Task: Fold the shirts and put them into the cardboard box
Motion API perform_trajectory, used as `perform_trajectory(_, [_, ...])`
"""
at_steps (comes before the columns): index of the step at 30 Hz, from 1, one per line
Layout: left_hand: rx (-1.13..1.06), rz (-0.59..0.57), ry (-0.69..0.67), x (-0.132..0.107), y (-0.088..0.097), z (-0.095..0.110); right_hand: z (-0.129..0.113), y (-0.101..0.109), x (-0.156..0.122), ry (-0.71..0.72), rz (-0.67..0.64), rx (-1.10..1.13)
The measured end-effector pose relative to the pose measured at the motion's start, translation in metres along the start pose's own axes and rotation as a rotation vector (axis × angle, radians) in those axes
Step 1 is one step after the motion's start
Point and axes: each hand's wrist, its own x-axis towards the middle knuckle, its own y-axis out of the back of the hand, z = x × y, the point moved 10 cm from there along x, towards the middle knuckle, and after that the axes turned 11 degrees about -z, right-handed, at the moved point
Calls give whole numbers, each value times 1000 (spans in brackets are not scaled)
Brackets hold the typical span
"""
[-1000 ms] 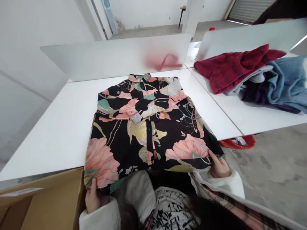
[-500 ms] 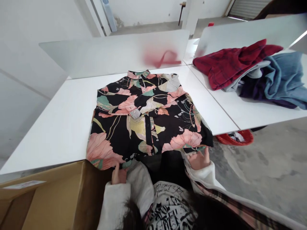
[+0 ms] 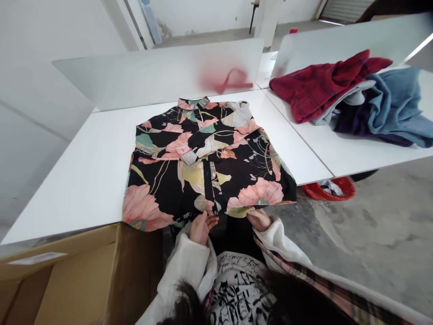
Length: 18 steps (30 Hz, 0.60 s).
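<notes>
A black shirt with pink and yellow flowers (image 3: 206, 162) lies spread flat on the white table (image 3: 84, 180), collar away from me, hem at the near edge. My left hand (image 3: 202, 227) is at the middle of the hem, fingers curled against the cloth by the button strip. My right hand (image 3: 259, 219) touches the hem a little to the right, fingers bent under the edge. White sleeves cover both wrists.
An open cardboard box (image 3: 71, 280) stands at my lower left. A pile of red, grey, purple and blue clothes (image 3: 352, 95) lies on the adjoining table at the right. A red basket (image 3: 329, 189) sits on the concrete floor under it. A frosted divider (image 3: 158, 74) lines the table's far edge.
Both hands have moved inward along the hem from the shirt's outer corners toward its middle. The hem now lies on the table edge instead of hanging over it.
</notes>
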Motion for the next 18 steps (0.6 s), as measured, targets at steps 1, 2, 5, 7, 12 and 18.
perform_trajectory(1, [-10, 32, -35, -1, -5, 3, 0, -4, 3, -2, -19, 6])
perform_trajectory(2, [-11, 53, -62, -4, -9, 5, 0, -8, 5, -4, -40, 15])
perform_trajectory(5, [-5, 69, -100, -15, -14, 7, 5, -15, 5, -34, -106, 71])
perform_trajectory(7, [13, 67, -76, -19, -12, 4, 13, -21, 2, -92, -170, 115])
perform_trajectory(12, [14, 91, 25, -8, 5, -16, 24, -21, -3, -105, -59, 196])
perform_trajectory(18, [-35, 183, -55, 13, 48, -17, 8, -26, -3, 6, 112, 185])
